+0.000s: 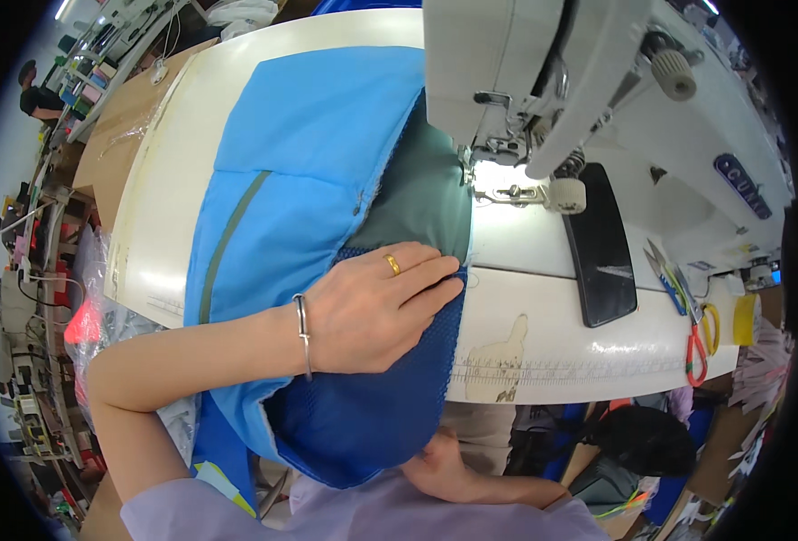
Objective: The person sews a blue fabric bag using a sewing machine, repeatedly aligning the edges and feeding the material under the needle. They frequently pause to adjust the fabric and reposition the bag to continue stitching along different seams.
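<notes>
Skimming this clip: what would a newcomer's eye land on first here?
Probably the bright blue cloth, spread across the table left of centre, with the left hand, in a gold ring and silver bracelet, lying on its darker mesh. Next, the big white sewing machine at upper right, its glaring light falling around the presser foot.

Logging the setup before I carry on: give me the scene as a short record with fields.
Left hand: palm down on the dark blue mesh, near its right edge
Right hand: at the mesh's lower edge, partly hidden
Workpiece: grey-green panel, dark blue mesh and bright blue fabric
Machine: sewing machine, bright light at the presser foot
Worktop, right side: black slab, red scissor handle
</notes>
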A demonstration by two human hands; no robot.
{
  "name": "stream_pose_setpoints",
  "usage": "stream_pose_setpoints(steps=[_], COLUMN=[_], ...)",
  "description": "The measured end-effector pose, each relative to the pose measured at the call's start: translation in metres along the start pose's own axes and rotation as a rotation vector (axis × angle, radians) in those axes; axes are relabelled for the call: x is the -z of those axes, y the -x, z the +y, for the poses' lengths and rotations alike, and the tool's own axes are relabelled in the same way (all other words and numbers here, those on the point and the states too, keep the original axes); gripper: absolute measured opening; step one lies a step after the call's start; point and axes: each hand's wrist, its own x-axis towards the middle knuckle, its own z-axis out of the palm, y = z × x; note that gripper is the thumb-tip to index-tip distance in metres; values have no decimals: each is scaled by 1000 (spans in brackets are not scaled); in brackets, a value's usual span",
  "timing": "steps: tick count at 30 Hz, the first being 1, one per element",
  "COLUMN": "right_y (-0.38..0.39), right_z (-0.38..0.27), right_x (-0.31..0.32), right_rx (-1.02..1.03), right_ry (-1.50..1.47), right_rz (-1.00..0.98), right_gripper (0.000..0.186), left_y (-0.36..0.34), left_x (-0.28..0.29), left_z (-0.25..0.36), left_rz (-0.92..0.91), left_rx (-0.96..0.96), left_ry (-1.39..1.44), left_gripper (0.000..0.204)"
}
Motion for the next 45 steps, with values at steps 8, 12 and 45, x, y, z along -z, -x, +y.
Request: stream_pose_setpoints(steps=[8,12,45], right_y=[-5,-2,-34], right_z=[-11,-9,-47], right_x=[5,5,0], right_rx=[-65,-131,-178], right_ry=[-116,-209,-196], right_rz=[-13,-5,7], right_gripper=[14,15,20], left_y=[-6,-11,-45], left_x=[3,-2,16], left_z=[-10,-25,-94], left_rz=[6,23,-90], left_rx=[-63,-74,-156], left_ry=[-66,-101,-70], left_gripper=[46,47,37])
